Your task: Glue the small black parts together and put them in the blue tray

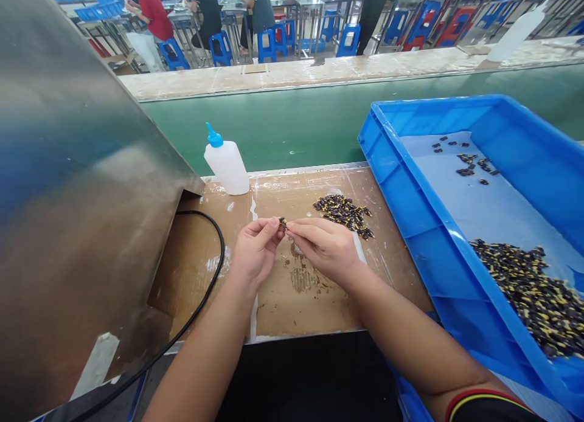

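Observation:
Between my two hands, over the cardboard-covered bench, is a small dark piece (282, 224), too small to name exactly. My left hand (259, 245) pinches it between thumb and forefinger. The fingertips of my right hand (326, 244) are pressed together against its other side; whether they grip the same piece or another bit is hard to tell. Just beyond my right hand lies a pile of small black-and-yellow pieces (342, 212). A white squeeze bottle with a blue nozzle (228, 166) stands upright behind my left hand.
At right, a large blue crate (410, 227) holds a heap of black-and-yellow pieces (533, 294) and a few scattered ones. A metal cabinet (82, 197) and black cable (219, 252) border the left. Behind runs a green belt (283, 130); people sit at tables beyond.

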`<state>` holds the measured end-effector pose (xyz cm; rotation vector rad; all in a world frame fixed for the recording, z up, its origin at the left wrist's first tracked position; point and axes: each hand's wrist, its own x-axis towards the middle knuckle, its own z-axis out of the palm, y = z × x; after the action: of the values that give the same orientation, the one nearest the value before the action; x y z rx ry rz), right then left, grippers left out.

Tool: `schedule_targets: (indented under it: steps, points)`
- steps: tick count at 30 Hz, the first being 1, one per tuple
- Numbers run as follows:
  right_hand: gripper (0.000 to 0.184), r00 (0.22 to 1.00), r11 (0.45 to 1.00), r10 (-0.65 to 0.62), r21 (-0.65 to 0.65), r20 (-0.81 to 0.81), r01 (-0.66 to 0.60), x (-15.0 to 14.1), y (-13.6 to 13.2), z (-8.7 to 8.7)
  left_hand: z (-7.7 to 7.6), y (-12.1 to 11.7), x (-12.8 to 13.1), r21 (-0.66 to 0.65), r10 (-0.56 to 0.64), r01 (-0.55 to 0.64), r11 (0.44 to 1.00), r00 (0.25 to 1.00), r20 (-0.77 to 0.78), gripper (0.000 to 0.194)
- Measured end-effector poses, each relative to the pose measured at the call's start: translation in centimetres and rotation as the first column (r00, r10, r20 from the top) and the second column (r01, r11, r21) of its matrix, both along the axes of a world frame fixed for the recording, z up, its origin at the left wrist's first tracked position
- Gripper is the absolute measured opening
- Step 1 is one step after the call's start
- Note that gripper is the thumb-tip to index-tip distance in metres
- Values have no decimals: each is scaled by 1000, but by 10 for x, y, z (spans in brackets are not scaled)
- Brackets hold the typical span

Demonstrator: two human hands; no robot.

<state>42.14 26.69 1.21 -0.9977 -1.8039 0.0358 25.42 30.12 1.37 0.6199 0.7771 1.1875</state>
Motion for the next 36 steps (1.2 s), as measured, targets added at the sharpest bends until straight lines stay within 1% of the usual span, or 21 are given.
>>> schedule_targets:
  steps: [2,5,10,14,16,21,24,27,32,34,36]
  points:
    - [18,1000,1000,4,-22,-14,-4,0,0,0,0,0,0,5,3,-3,1000,1000,-1,40]
    - [20,999,1000,20,-16,-40,-20,1,1,-1,0,0,1,-12,-3,3,1000,1000,8,39]
    - [18,1000,1000,-1,-17,-1,1,2,1,0,1,-1,0,-35,-11,13,999,999,33,37]
    - [15,1000,1000,-1,24,5,1,0,-1,1,1,-2,0,-22,-11,12,1000,1000,28,35]
    - [14,1000,1000,-14,25,3,13,-1,-2,3,0,-3,1,11,-5,4,1000,1000,16,33]
    - [13,998,998,-53,-26,-21,52,-3,-3,4,-2,-6,4,111,48,-45,993,998,-28,32]
    - [14,998,998,-60,1,-35,60,-1,-2,3,-3,-8,7,166,86,-79,983,996,-36,34]
    - [14,997,997,-74,27,-31,75,1,0,1,-4,-9,9,229,112,-98,968,993,-49,32]
    - [11,997,995,-73,61,-34,75,0,1,3,-7,-6,6,339,129,-90,936,987,-95,29]
    - [13,997,993,-60,98,-44,64,0,1,4,-10,-5,2,393,136,-66,917,979,-152,25]
    - [17,996,989,-65,127,-65,72,-1,1,4,-12,-4,-1,476,185,-48,878,952,-245,20]
